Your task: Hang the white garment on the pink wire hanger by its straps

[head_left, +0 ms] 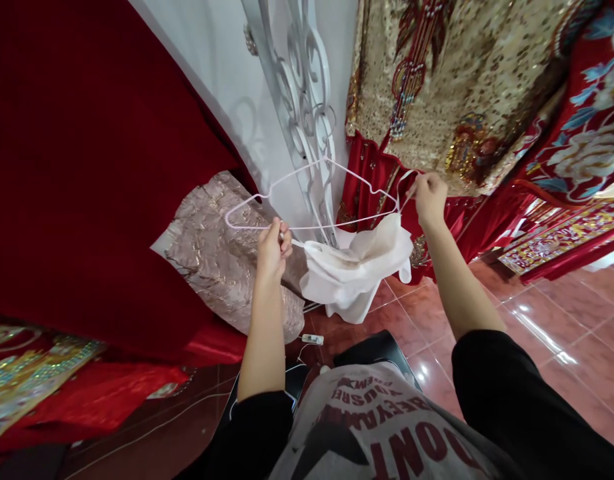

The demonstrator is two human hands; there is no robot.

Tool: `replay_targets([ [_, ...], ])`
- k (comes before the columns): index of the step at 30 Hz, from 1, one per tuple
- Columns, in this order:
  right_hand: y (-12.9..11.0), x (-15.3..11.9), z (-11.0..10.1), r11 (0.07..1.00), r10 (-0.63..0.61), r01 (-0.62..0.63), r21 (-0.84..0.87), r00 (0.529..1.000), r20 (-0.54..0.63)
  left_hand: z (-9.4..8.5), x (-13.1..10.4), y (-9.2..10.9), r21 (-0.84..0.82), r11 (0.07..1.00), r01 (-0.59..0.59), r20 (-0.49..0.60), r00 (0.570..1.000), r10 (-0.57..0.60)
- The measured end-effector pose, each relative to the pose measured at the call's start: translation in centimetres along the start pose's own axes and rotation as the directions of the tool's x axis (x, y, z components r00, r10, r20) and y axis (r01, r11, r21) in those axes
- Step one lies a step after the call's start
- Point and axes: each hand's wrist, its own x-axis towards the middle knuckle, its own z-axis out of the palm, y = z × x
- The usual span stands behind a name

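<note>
A: Left hand (275, 248), quick: spread or not?

B: Not spread. Fingers curled in, thumb and forefinger pinching the left strap (297, 244) of the white garment (357, 270). It sits by the hanger's lower bar, on the left half; can't tell if it touches the bar

A: Hanger (331, 226), where?

B: Upright in front of the white metal scrollwork (273, 73), pale pinkish, top peak against the metal. Hook too thin to tell what it catches

A: Right hand (429, 195)?

B: Also closed up, thumb and fingertips pinching the right strap (403, 179). That strap rises by the hanger's right corner; hand is just outside that corner

A: And the garment itself?

B: Bunched below the lower bar, between the two hands, bulk toward the right corner. Loose bottom end hangs above the red tiled floor (417, 313)

A: Surroundings, short version?

B: Pinkish shiny fabric (211, 247) behind the left hand, big red cloth (97, 173) left of that, gold sequinned garment (487, 80) above and beyond the right hand. Small white plug piece (313, 339) low down, near the floor
</note>
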Motion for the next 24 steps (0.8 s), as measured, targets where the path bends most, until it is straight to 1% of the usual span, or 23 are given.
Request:
replay_targets([
  [1, 0.2, -0.1, -0.6, 0.991, 0.117, -0.118, 0.067, 0.993, 0.015, 0.0, 0.0, -0.1, 0.004, 1.0, 0.004, 0.024, 1.0, -0.004],
  [2, 0.5, -0.4, -1.3, 0.967, 0.222, -0.226, 0.114, 0.974, 0.045, 0.0, -0.1, -0.3, 0.013, 1.0, 0.007, 0.05, 0.999, -0.007],
  [4, 0.9, -1.3, -2.7, 0.913, 0.368, -0.383, 0.139, 0.922, 0.123, 0.1, -0.1, -1.0, 0.04, 0.999, 0.005, 0.096, 0.995, -0.009],
  [6, 1.2, -2.2, -4.1, 0.878, 0.432, -0.463, 0.12, 0.876, 0.215, 0.3, -0.2, -1.9, 0.066, 0.998, 0.007, 0.122, 0.992, -0.015],
  [9, 1.1, -3.3, -5.4, 0.846, 0.46, -0.523, 0.107, 0.816, 0.351, 0.3, -0.3, -3.0, 0.096, 0.995, 0.019, 0.14, 0.99, -0.032],
  [10, 0.9, -3.7, -5.5, 0.842, 0.454, -0.528, 0.109, 0.804, 0.385, 0.1, -0.3, -3.3, 0.109, 0.994, 0.009, 0.138, 0.99, -0.024],
  [11, 0.7, -4.0, -5.5, 0.847, 0.435, -0.518, 0.116, 0.802, 0.409, -0.1, -0.4, -3.6, 0.129, 0.992, -0.013, 0.127, 0.992, -0.004],
  [12, 0.5, -4.4, -5.3, 0.861, 0.399, -0.492, 0.132, 0.813, 0.424, -0.5, -0.5, -3.8, 0.157, 0.987, -0.046, 0.107, 0.994, 0.029],
  [14, 0.0, -5.4, -4.4, 0.9, 0.284, -0.393, 0.188, 0.856, 0.432, -1.5, -0.9, -4.3, 0.229, 0.964, -0.138, 0.048, 0.99, 0.131],
  [16, -0.3, -6.6, -3.2, 0.929, 0.155, -0.277, 0.245, 0.893, 0.422, -2.8, -1.4, -4.8, 0.282, 0.926, -0.25, -0.029, 0.963, 0.269],
  [18, -0.4, -7.9, -1.9, 0.942, 0.071, -0.203, 0.268, 0.9, 0.43, -4.3, -1.8, -5.0, 0.287, 0.891, -0.353, -0.126, 0.908, 0.4],
  [19, -0.4, -8.4, -1.1, 0.946, 0.046, -0.181, 0.27, 0.896, 0.442, -5.0, -2.1, -5.0, 0.284, 0.876, -0.39, -0.177, 0.877, 0.447],
  [21, -0.4, -9.4, 0.4, 0.95, 0.012, -0.161, 0.267, 0.875, 0.484, -6.5, -2.6, -4.7, 0.299, 0.855, -0.425, -0.266, 0.823, 0.502],
  [22, -0.4, -9.7, 1.3, 0.952, 0.001, -0.16, 0.261, 0.853, 0.522, -7.2, -2.9, -4.3, 0.32, 0.846, -0.427, -0.295, 0.804, 0.517],
  [24, -0.2, -10.0, 3.1, 0.959, -0.022, -0.156, 0.238, 0.793, 0.609, -8.5, -3.6, -3.4, 0.375, 0.828, -0.417, -0.33, 0.775, 0.539],
])
